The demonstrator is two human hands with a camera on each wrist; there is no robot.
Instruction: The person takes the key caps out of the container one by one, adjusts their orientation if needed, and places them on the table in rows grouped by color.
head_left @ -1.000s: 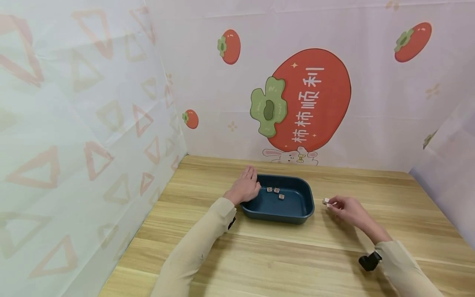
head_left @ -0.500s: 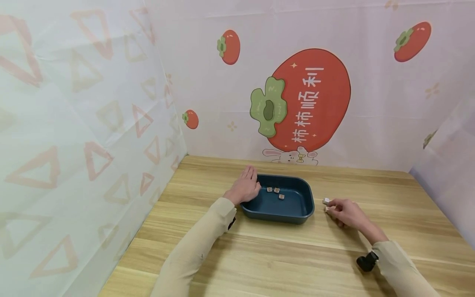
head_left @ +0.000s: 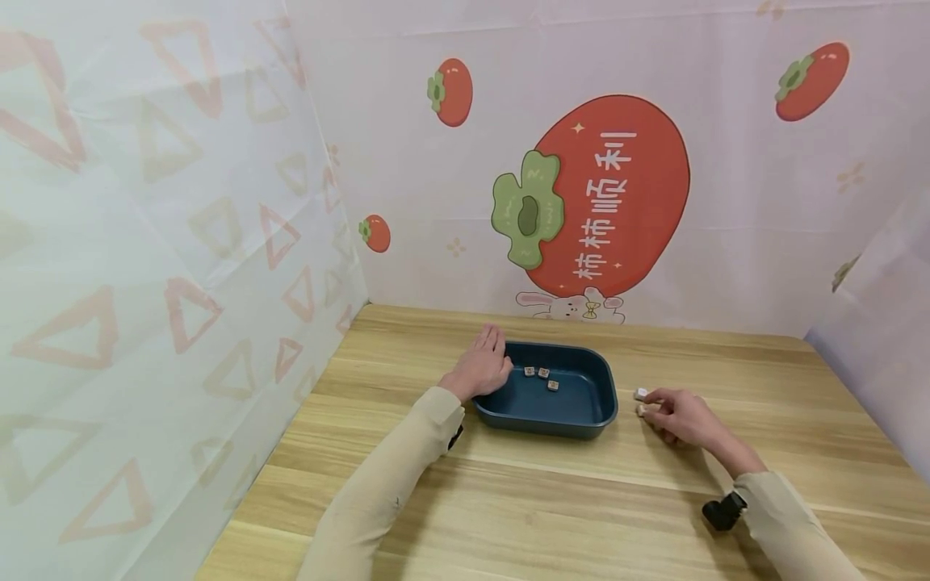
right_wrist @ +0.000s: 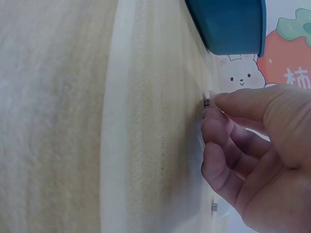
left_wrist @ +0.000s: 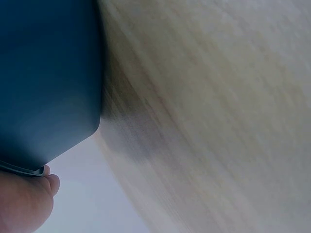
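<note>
A dark blue rectangular tray (head_left: 538, 428) stands on the table, with several small pale cube-like pieces (head_left: 553, 386) lying inside. My left hand (head_left: 479, 367) rests on the tray's left end, its fingers straight along the rim. To the right of the tray, my right hand (head_left: 679, 415) pinches a small white block (head_left: 642, 410) between thumb and index finger, at the tabletop. Dark stripes show on that block (right_wrist: 207, 103) in the right wrist view. Another white block (head_left: 641, 394) sits just beyond it, near the index finger. The kind of these pieces is too small to tell.
The wood-grain table (head_left: 508, 508) ends at a white back cloth (head_left: 407, 177) printed with persimmons. A side cloth with triangles (head_left: 182, 323) borders it on the left. Black wrist cameras (head_left: 722, 512) sit at both cuffs.
My right hand has shifted slightly toward the near side with the pinched block, widening the gap to the other white block. My left hand and the tray have stayed put.
</note>
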